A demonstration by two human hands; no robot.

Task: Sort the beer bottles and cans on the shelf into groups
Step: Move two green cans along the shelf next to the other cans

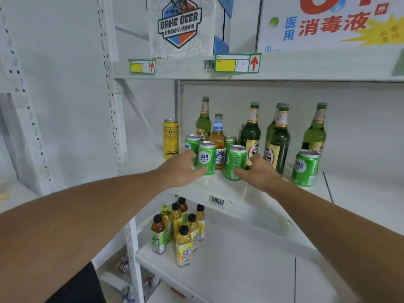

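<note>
On the white middle shelf (218, 186) stand several green cans and green beer bottles. My left hand (181, 169) grips a green can (207, 157) near the shelf's front. My right hand (256, 171) grips another green can (235, 162) just to its right. Behind them stand two more green cans (192, 144), partly hidden, and an amber bottle (218, 141) with a blue neck label. A yellow can (171, 138) stands at the left end. Tall green bottles (251, 132) line the back, and a lone green can (305, 167) sits at the right.
The lower shelf (240, 259) holds several tea bottles (181, 230) with black caps. On the top shelf (284, 66) sit a Bahe Beer carton (181, 25) and a white disinfectant box (328, 22). A perforated upright (111, 95) stands left of the shelf.
</note>
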